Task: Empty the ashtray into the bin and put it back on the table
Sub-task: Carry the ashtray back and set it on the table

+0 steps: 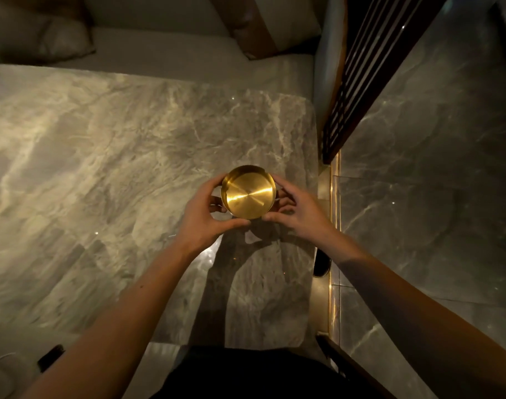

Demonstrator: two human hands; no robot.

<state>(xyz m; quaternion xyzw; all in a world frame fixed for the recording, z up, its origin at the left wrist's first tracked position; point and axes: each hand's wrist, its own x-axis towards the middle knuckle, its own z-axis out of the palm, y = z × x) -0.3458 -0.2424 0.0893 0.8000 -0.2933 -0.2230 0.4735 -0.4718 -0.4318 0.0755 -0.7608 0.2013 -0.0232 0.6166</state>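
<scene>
Gripping gold ashtray (248,192) between left hand (206,214) and right hand (297,207) above marble table (102,168); underside hidden, contact with tabletop unclear

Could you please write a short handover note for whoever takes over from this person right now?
Left hand: fingers and thumb curled around the left side of the gold ashtray.
Right hand: holding its right side.
Ashtray: upright, over the right part of the marble table; its inside looks clean and shiny. Whether it touches the tabletop cannot be told.
Bin: not in view.
Done: emptying, apparently.
Left: make sure the ashtray rests on the table, then let go with both hands.
</scene>
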